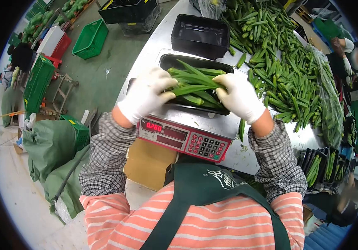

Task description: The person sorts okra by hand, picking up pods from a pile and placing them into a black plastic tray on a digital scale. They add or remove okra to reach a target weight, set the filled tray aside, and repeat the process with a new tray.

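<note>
A black plastic tray [225, 109] rests on the pan of a red-and-white digital scale [183, 135], whose red display reads about 0.260. Several green okra pods [193, 78] lie lengthwise in the tray. My left hand [146, 93], in a white glove, pinches the pods' left ends between thumb and fingers. At the tray's right end my right hand [241, 98], gloved too, has its thumb and fingers closed on the other ends of the pods. Part of the tray's rim is hidden behind both hands.
Behind the scale stands a stack of black trays [199, 35]. A large heap of loose okra [279, 62] covers the metal table's right side. Filled trays [322, 166] stand at lower right. Green crates [90, 38] and sacks [52, 146] are at left. Other people work at both sides.
</note>
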Action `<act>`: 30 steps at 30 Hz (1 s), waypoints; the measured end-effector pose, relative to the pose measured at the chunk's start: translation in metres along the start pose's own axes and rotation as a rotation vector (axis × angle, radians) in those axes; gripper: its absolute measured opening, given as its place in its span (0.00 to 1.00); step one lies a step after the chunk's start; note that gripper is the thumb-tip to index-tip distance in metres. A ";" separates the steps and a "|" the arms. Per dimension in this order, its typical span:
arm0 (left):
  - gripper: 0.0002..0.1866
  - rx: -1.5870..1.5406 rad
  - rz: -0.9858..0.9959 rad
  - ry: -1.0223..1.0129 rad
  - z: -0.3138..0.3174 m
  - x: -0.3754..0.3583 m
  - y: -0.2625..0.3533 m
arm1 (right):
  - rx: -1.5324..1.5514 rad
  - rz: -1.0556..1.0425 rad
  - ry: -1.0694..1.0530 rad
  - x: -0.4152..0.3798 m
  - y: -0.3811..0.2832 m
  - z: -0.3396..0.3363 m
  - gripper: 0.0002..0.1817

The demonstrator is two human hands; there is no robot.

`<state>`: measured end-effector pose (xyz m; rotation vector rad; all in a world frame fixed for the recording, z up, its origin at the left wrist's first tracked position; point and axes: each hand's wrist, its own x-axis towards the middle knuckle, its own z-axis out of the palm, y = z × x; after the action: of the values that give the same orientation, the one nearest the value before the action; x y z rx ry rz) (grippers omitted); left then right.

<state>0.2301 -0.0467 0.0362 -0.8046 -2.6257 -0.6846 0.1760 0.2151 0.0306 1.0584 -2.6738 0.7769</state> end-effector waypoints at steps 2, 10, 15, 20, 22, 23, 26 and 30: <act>0.15 0.071 -0.073 0.126 -0.026 -0.003 -0.010 | 0.109 0.130 0.043 -0.002 0.010 -0.020 0.10; 0.10 0.111 -0.263 0.209 -0.043 -0.033 -0.028 | 0.500 0.725 0.234 -0.099 0.131 -0.051 0.13; 0.10 0.111 -0.207 0.215 -0.040 -0.008 -0.030 | -0.247 0.429 0.205 -0.107 0.140 -0.043 0.14; 0.09 0.097 -0.199 0.179 -0.033 0.031 -0.036 | 0.355 0.536 -0.002 -0.054 0.052 -0.043 0.13; 0.10 0.114 -0.130 0.166 -0.025 0.044 -0.048 | 0.534 0.630 -0.212 -0.046 0.041 -0.015 0.16; 0.10 0.102 -0.146 0.139 -0.020 0.051 -0.056 | 0.474 0.708 -0.243 -0.040 0.021 -0.004 0.22; 0.10 0.078 -0.119 0.094 0.004 0.077 -0.073 | 0.368 0.632 -0.259 -0.036 -0.001 -0.004 0.20; 0.13 0.099 -0.069 -0.049 0.029 0.115 -0.090 | 0.654 0.786 -0.067 -0.087 0.023 -0.009 0.18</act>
<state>0.0816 -0.0459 0.0283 -0.7132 -2.7183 -0.5544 0.2240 0.2858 0.0001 0.0212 -2.9411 1.8524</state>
